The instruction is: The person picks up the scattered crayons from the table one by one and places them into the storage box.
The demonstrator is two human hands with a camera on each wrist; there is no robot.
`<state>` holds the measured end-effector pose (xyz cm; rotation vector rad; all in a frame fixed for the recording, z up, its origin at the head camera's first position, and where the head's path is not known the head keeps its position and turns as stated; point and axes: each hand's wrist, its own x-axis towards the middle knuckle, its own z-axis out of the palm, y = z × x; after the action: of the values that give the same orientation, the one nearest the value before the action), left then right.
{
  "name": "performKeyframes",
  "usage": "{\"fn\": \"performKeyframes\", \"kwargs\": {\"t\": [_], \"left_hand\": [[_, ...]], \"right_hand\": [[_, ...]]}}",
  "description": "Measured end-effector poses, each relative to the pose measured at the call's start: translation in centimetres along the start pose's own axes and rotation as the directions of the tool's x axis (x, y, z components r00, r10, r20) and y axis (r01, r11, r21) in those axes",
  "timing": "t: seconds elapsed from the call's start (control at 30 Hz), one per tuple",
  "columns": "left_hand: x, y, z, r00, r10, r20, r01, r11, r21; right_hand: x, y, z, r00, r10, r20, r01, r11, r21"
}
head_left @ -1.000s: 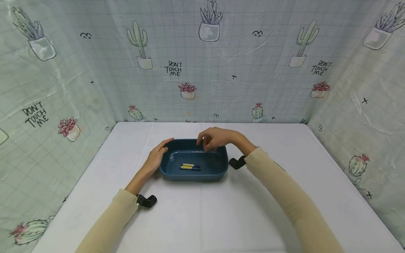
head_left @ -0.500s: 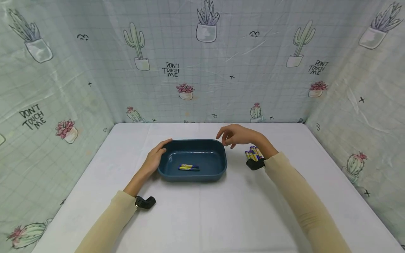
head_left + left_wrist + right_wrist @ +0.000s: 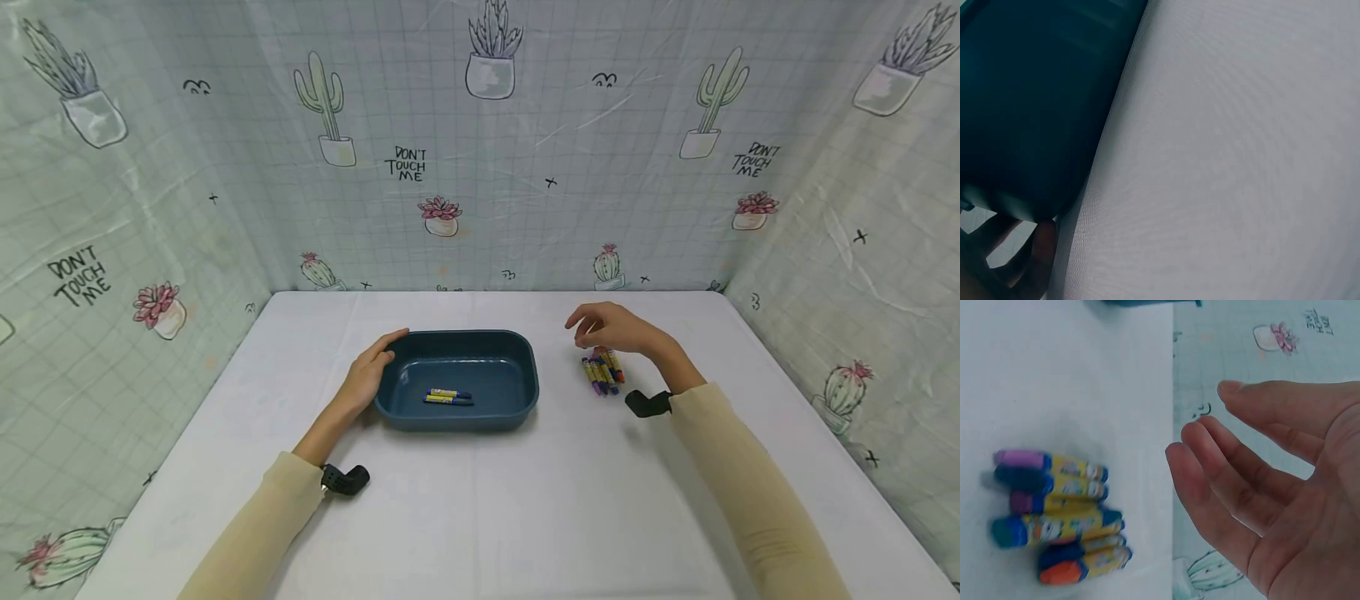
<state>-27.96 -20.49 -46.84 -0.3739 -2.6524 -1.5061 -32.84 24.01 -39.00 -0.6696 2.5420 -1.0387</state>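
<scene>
On the white table, a dark blue plastic tray [image 3: 459, 422] holds two yellow-wrapped crayons [image 3: 448, 400] on its floor. My left hand [image 3: 364, 375] grips its left end, thumb at the rim and fingers along the outer wall. In the left wrist view the fingers [image 3: 1042, 250] touch the tray's end. To the right of the tray lies a pile of several crayons [image 3: 603, 373] with purple, blue and orange ends. Just above and behind this pile hovers my right hand [image 3: 617, 328], its fingers loosely bent and apart, holding nothing. The right wrist view shows the crayons [image 3: 1063, 515] apart from the fingertips.
A black wrist camera [image 3: 648, 404] sits below the right wrist, to the right of the pile. Another wrist camera [image 3: 347, 480] is on the left wrist. A cactus-printed cloth [image 3: 480, 167] hangs behind the table [image 3: 510, 517] and along both sides.
My right hand has moved from over the tray rightward to the crayon pile, which was hidden behind the right arm and now shows. My left hand and the tray have stayed put.
</scene>
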Motion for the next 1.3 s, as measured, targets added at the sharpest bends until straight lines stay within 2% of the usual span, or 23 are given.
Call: {"fn": "performKeyframes", "kwargs": {"t": [0.23,0.47,0.7,0.87,1.07,1.3], "left_hand": [[0.0,0.0,0.1,1.0,-0.006,-0.006,0.006,1.0,0.001],[-0.1,0.1,0.0,1.0,-0.008,-0.002,0.008,1.0,-0.003],[-0.1,0.0,0.0,1.0,0.009,-0.004,-0.009,1.0,-0.005],[0.1,-0.2,0.0,1.0,0.007,-0.004,-0.007,1.0,0.002],[0.1,-0.1,0.0,1.0,-0.005,-0.005,0.005,1.0,0.002],[0.1,-0.1,0.0,1.0,-0.004,-0.006,0.004,1.0,0.0]], "right_hand": [[-1.6,2.1,-0.4,0.996,0.085,-0.032,-0.085,0.996,0.001],[-2.2,3.7,-0.8,0.98,0.189,-0.064,-0.191,0.981,-0.022],[-2.5,5.1,-0.8,0.953,0.303,-0.015,-0.303,0.953,-0.004],[-2.5,5.9,-0.6,0.95,0.31,0.029,-0.31,0.951,-0.008],[-2.4,6.1,-0.3,0.946,0.323,0.02,-0.323,0.946,-0.013],[-2.6,5.9,-0.3,0.947,0.32,0.027,-0.321,0.947,0.026]]}}
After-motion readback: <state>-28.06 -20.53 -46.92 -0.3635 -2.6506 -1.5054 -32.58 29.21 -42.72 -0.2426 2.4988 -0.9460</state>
